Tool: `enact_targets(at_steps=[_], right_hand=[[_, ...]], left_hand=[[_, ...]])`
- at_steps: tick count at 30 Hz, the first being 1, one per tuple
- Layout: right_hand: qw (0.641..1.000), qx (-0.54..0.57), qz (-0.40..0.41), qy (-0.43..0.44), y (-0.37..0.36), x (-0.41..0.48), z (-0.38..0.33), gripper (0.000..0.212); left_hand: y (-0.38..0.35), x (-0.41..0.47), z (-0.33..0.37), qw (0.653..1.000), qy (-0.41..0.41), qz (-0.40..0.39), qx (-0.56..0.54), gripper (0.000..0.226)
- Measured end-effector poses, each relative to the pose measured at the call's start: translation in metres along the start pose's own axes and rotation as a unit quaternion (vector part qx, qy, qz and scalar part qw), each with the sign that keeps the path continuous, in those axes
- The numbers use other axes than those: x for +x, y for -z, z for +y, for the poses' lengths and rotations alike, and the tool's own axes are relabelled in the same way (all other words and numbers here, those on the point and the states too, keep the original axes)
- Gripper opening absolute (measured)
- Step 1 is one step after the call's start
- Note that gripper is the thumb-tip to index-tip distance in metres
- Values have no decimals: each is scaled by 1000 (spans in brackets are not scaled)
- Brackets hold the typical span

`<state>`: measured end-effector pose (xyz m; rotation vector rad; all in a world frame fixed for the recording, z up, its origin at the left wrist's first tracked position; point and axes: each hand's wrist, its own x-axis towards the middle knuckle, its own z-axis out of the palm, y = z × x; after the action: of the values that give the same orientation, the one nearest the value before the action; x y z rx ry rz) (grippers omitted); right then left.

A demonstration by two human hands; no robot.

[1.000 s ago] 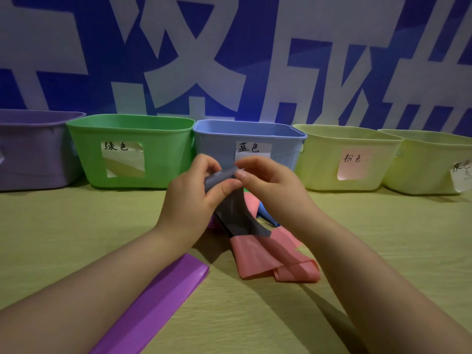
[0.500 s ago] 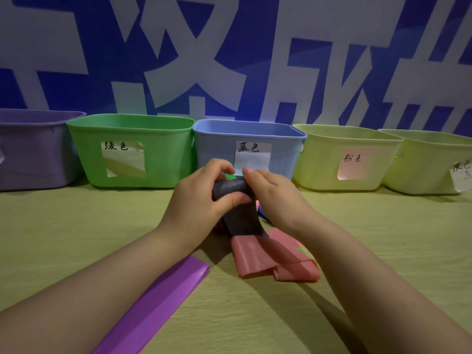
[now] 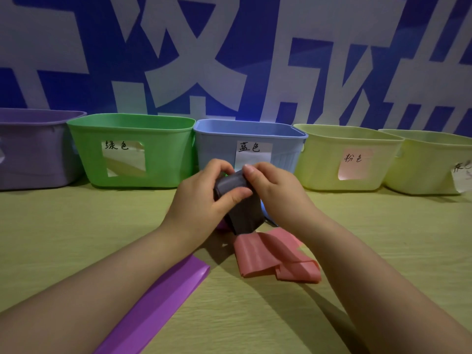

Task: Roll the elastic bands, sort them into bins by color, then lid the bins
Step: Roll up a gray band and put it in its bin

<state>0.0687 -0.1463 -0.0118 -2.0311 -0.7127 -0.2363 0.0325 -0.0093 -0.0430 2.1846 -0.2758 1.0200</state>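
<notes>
Grey rubbery band (image 3: 238, 200), partly wound into a smooth roll, pinched by left hand (image 3: 201, 200) and right hand (image 3: 274, 192); its flat tail hangs over a creased pink band (image 3: 270, 256).

The left hand (image 3: 196, 200) and right hand (image 3: 278, 192) are bare, with short, rounded fingers. The nails are trimmed short and plain; one shows clearly on the right index fingertip (image 3: 249, 169), another on the left thumb (image 3: 241, 194). The left forearm (image 3: 102, 284) and right forearm (image 3: 370, 272) are bare too, smooth and full, uncovered all the way to the lower edge of the view
</notes>
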Motion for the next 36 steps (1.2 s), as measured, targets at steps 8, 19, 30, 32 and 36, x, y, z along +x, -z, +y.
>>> enact_targets(at_steps=[8, 19, 30, 32, 36], right_hand=[[998, -36, 6, -49, 4, -2, -2, 44], [990, 141, -20, -25, -2, 0, 6, 19], [1000, 3, 11, -2, 0, -1, 2, 30], [999, -41, 14, -6, 1, -2, 1, 38], [998, -51, 32, -19, 3, -3, 1, 49]], left_hand=[[-1, -2, 1, 997, -51, -16, 57, 43], [2, 3, -7, 1000, -8, 7, -13, 27], [-1, -3, 3, 999, 31, -19, 20, 32], [-1, -3, 4, 999, 16, -15, 36, 32], [-1, -1, 1, 998, -43, -26, 36, 37]])
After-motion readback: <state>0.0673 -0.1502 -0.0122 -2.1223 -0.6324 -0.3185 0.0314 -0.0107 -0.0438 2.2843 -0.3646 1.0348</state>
